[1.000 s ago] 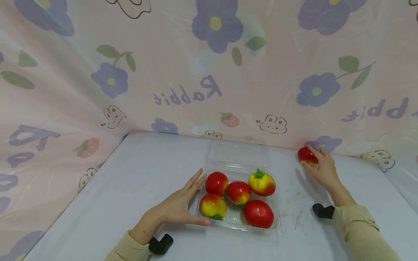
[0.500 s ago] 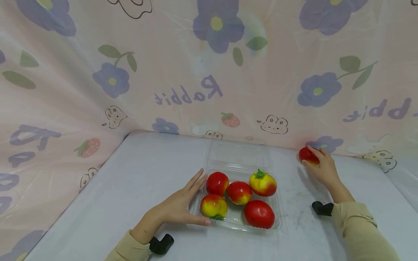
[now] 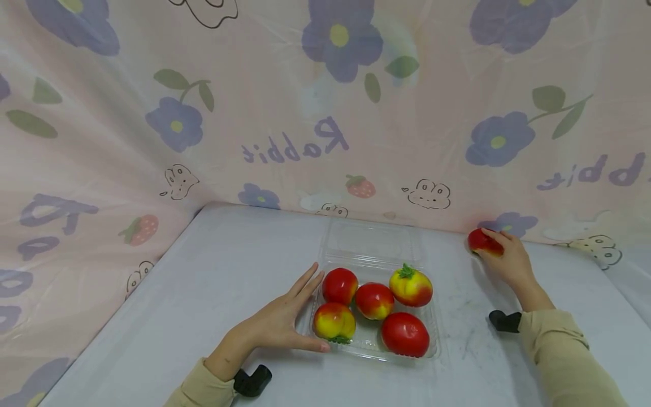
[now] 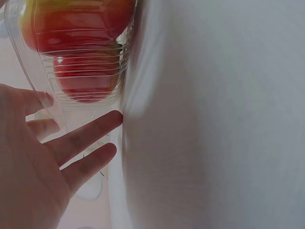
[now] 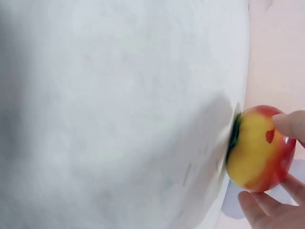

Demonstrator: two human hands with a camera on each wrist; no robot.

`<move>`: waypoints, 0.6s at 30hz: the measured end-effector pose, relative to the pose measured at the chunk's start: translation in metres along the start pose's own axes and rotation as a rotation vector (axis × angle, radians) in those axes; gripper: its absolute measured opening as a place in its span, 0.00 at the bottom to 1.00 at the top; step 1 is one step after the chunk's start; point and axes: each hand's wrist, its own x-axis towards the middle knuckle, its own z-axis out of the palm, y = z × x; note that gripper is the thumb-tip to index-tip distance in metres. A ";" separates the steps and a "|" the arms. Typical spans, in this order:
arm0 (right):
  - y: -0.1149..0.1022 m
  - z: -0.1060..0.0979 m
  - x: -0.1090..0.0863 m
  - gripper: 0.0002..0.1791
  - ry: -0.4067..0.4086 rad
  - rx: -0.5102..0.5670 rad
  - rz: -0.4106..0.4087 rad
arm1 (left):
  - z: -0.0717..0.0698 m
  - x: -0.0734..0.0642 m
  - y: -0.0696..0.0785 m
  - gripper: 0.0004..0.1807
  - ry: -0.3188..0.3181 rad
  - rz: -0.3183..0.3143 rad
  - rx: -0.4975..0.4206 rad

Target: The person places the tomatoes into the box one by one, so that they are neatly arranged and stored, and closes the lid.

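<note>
At the back right of the table, my right hand (image 3: 511, 264) holds a red-and-yellow toy tomato (image 3: 480, 241) between thumb and fingers. In the right wrist view this tomato (image 5: 259, 152) has its green leafy end toward the table, with a thumb on one side and fingers on the other. My left hand (image 3: 277, 323) lies along the left side of a clear plastic box (image 3: 366, 339), fingers spread and thumb near its front left corner. Several similar toy tomatoes (image 3: 373, 301) lie inside. The left wrist view shows spread fingers (image 4: 90, 136) beside the box's ribbed wall (image 4: 88, 78).
The box's clear lid (image 3: 371, 240) is folded back flat behind it. A white cloth covers the table (image 3: 244, 254). Close behind the held tomato hangs a pink printed curtain (image 3: 285, 102). Each wrist carries a black device (image 3: 251, 381).
My right hand has come in slightly more over the tomato, and less of its yellow underside shows in the head view. The left hand and the box keep their places.
</note>
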 end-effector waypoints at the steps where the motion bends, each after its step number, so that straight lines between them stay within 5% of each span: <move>1: 0.000 -0.001 0.000 0.26 0.007 0.000 -0.002 | 0.000 0.000 0.000 0.63 0.000 -0.001 0.000; 18: 0.003 0.000 0.004 0.27 -0.003 0.016 0.089 | -0.001 -0.001 0.001 0.63 -0.001 -0.008 -0.002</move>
